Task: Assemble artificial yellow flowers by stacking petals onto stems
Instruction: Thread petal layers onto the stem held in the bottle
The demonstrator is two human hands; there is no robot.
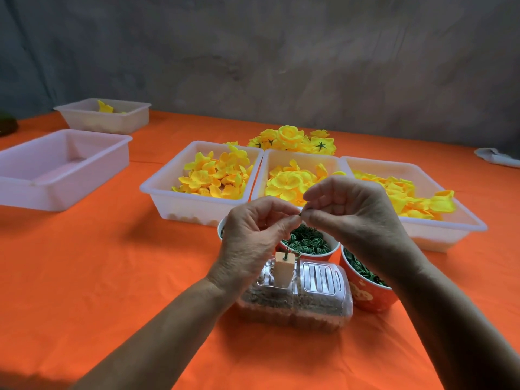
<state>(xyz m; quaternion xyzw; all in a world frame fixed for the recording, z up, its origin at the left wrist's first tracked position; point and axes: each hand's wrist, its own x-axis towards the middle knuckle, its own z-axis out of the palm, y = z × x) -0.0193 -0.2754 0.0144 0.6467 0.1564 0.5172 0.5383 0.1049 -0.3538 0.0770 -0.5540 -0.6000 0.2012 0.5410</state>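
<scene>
My left hand (pixel 253 235) and my right hand (pixel 354 212) meet fingertip to fingertip above the red cups. Between them they pinch a small dark green piece (pixel 302 213); most of it is hidden by the fingers. Below the left hand a thin green stem (pixel 287 253) stands in a pale block (pixel 283 271) on top of a clear plastic jar (pixel 295 299) lying on its side. Three white trays hold loose yellow petals: left (pixel 216 175), middle (pixel 289 181), right (pixel 405 198). A heap of finished yellow flowers (pixel 292 140) lies behind the trays.
Two red paper cups (pixel 309 243), (pixel 365 288) full of green plastic pieces stand by the jar. An empty white tray (pixel 56 170) sits at the left, and another tray (pixel 104 115) with a yellow flower farther back. The orange tablecloth (pixel 112 263) covers the table. A white cloth (pixel 498 157) lies at the far right.
</scene>
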